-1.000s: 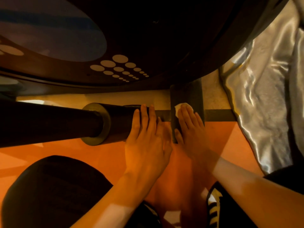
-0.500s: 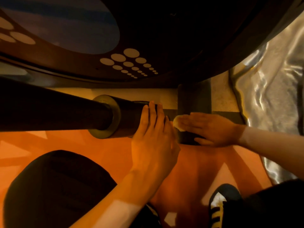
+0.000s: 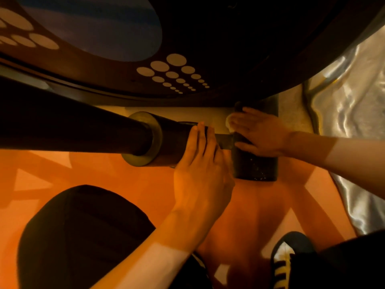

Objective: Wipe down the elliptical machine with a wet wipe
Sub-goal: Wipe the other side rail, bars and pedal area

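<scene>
The elliptical's dark flywheel housing (image 3: 208, 49), marked with pale dots, fills the top of the view. A black tube (image 3: 73, 130) with a collar runs from the left to a black floor foot (image 3: 258, 165). My left hand (image 3: 200, 170) rests flat on the tube's end, fingers straight. My right hand (image 3: 260, 132) comes in from the right and presses a white wet wipe (image 3: 229, 122) with flat fingers against the far top of the foot. Most of the wipe is hidden under the fingers.
The floor (image 3: 125, 176) is orange. My dark-clad knee (image 3: 83, 236) is at the lower left and a black shoe with yellow stripes (image 3: 285, 263) at the lower right. Shiny silver fabric (image 3: 354, 101) lies along the right side.
My right hand has turned from pointing away to lying sideways, then slid with the wipe toward the foot's far edge. My left hand has stayed on the tube.
</scene>
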{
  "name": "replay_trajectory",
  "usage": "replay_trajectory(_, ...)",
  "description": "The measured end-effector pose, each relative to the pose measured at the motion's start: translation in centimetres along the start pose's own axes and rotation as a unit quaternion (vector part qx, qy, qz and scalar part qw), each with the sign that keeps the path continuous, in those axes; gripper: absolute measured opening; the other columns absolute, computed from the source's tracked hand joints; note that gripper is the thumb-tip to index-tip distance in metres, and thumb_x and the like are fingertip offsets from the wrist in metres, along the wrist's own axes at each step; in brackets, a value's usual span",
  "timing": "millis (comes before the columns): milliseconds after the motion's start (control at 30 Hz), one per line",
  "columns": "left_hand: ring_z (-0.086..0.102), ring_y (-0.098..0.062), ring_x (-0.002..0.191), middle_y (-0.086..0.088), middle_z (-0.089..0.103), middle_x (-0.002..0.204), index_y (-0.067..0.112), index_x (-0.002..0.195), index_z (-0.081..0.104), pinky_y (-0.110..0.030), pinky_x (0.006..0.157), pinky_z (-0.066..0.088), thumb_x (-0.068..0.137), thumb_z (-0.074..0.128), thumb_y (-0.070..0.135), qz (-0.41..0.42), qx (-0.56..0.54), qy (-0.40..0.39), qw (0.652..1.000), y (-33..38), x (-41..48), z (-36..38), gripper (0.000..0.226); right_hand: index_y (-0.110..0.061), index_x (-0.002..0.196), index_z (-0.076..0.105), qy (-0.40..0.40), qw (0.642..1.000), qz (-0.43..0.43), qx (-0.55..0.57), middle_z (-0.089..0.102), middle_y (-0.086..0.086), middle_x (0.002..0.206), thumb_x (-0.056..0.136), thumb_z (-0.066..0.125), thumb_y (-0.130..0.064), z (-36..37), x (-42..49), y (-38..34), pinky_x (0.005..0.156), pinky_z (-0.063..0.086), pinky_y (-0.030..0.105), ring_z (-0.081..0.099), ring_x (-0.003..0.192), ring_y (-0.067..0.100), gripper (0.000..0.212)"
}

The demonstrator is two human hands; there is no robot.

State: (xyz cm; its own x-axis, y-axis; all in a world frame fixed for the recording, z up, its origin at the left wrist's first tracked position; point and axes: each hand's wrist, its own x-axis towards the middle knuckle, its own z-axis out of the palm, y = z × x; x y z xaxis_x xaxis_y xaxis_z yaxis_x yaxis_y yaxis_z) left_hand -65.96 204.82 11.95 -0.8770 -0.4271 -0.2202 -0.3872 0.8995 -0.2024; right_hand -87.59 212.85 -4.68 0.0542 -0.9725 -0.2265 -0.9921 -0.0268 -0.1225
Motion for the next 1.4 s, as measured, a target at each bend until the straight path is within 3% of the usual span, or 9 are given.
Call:
replay_trajectory(100, 0.042, -0.041, 0.147, -0.025, 0.056, 0.147, 0.001, 0.128, 0.07, -0.045, 0.126, -0.007, 0.086, 0.075, 0.046, 0.003, -0.009, 0.0, 1.0, -0.2, 0.0, 0.1, 0.061, -0.001, 0.146, 0.052, 0.018, 0.998, 0.041, 0.035, 0.049, 0.022, 0.153, 0.103, 0.01, -0.062, 0.4, -0.5, -1.3, 0.125, 0.022, 0.05, 0.042, 0.146, 0.035, 0.086)
replay_trajectory(233, 0.04, -0.042, 0.148, -0.026, 0.053, 0.149, 0.003, 0.129, 0.07, -0.047, 0.126, -0.005, 0.082, 0.075, 0.049, 0.011, -0.006, -0.001, 1.0, -0.3, 0.0, 0.3, 0.066, -0.016, 0.161, 0.028, 0.012, 0.99, -0.12, 0.071, 0.023, 0.012, 0.168, 0.102, 0.038, -0.057, 3.3, -8.0, -5.7, 0.125, 0.02, 0.05, 0.023, 0.155, 0.03, 0.072)
replay_trajectory(333, 0.04, -0.043, 0.147, -0.026, 0.054, 0.149, 0.003, 0.128, 0.07, -0.047, 0.126, -0.007, 0.082, 0.077, 0.049, 0.004, -0.004, -0.003, 1.0, -0.1, 0.1, 0.3, 0.066, -0.015, 0.159, 0.031, 0.029, 0.977, -0.209, 0.038, 0.027, 0.012, 0.166, 0.102, 0.042, -0.051, 2.9, -6.7, -1.9, 0.124, 0.019, 0.048, 0.023, 0.155, 0.026, 0.069)
replay_trajectory(533, 0.038, -0.042, 0.149, -0.024, 0.051, 0.152, -0.002, 0.135, 0.064, -0.046, 0.126, -0.009, 0.087, 0.073, 0.046, -0.002, 0.001, 0.005, 1.0, -0.2, 0.1, 0.4, 0.068, -0.01, 0.163, 0.015, 0.074, 0.995, -0.013, 0.065, 0.017, 0.018, 0.168, 0.105, 0.024, -0.059, 1.4, -4.0, 1.1, 0.127, 0.012, 0.049, 0.017, 0.157, 0.033, 0.076)
replay_trajectory(733, 0.036, -0.042, 0.15, -0.023, 0.05, 0.153, -0.001, 0.134, 0.066, -0.047, 0.126, -0.009, 0.086, 0.073, 0.048, -0.006, 0.008, -0.007, 1.0, 0.0, 0.2, 0.3, 0.068, -0.009, 0.163, 0.018, 0.023, 0.972, -0.233, 0.028, 0.014, 0.012, 0.171, 0.102, 0.037, -0.055, 3.4, -9.3, -0.4, 0.123, 0.019, 0.046, 0.015, 0.158, 0.025, 0.079)
replay_trajectory(933, 0.036, -0.043, 0.15, -0.024, 0.051, 0.152, 0.0, 0.131, 0.068, -0.049, 0.125, -0.008, 0.085, 0.074, 0.046, -0.006, 0.014, -0.019, 1.0, 0.3, 0.4, 0.0, 0.066, -0.006, 0.162, 0.019, 0.078, 0.991, -0.019, 0.105, 0.015, 0.017, 0.17, 0.102, 0.034, -0.056, 2.8, -5.6, 0.0, 0.126, 0.017, 0.051, 0.014, 0.158, 0.031, 0.08)
replay_trajectory(1100, 0.037, -0.042, 0.15, -0.023, 0.051, 0.153, 0.001, 0.131, 0.068, -0.048, 0.125, -0.009, 0.088, 0.072, 0.048, -0.004, 0.02, -0.025, 0.999, 0.4, 0.4, -0.1, 0.064, -0.009, 0.163, 0.016, 0.042, 0.977, -0.203, 0.038, 0.014, 0.014, 0.17, 0.102, 0.036, -0.056, 4.5, -9.0, -0.8, 0.126, 0.015, 0.046, 0.013, 0.158, 0.027, 0.08)
replay_trajectory(1300, 0.036, -0.042, 0.15, -0.021, 0.051, 0.153, 0.002, 0.13, 0.069, -0.049, 0.125, -0.011, 0.089, 0.068, 0.05, -0.009, 0.032, -0.025, 0.999, 0.5, 0.5, -0.1, 0.063, -0.004, 0.162, 0.015, 0.098, 0.99, 0.048, 0.087, 0.012, 0.018, 0.17, 0.101, 0.028, -0.061, 2.8, -5.3, 0.4, 0.128, 0.012, 0.048, 0.009, 0.158, 0.031, 0.085)
replay_trajectory(1400, 0.035, -0.042, 0.151, -0.021, 0.051, 0.153, 0.003, 0.129, 0.07, -0.049, 0.125, -0.012, 0.089, 0.068, 0.05, -0.004, 0.029, -0.034, 0.999, 0.5, 0.5, -0.1, 0.062, -0.002, 0.161, 0.021, 0.098, 0.99, -0.012, 0.101, 0.016, 0.02, 0.169, 0.099, 0.035, -0.063, 4.5, -7.0, -2.1, 0.128, 0.013, 0.048, 0.012, 0.158, 0.033, 0.088)
